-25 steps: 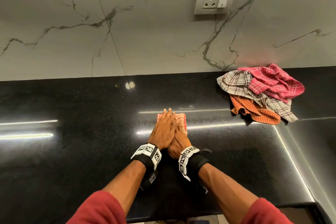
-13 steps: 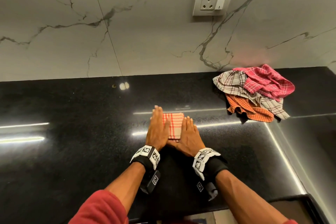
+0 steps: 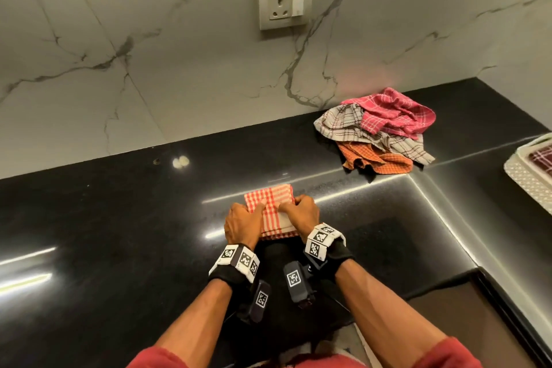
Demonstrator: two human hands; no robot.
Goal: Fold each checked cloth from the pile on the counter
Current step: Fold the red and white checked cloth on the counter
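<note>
Cloth (image 3: 273,212) lay between our curled fingers; our left hand (image 3: 242,225) gripped its left edge, our right hand (image 3: 300,212) its right, the pile (image 3: 379,131) well beyond.

Folded red-and-cream checked cloth (image 3: 270,206); glossy black speckled stone counter (image 3: 119,218); crumpled pink (image 3: 391,113), grey-plaid (image 3: 337,125), orange checked cloths (image 3: 388,163); grey-veined white marble wall (image 3: 149,54).
</note>
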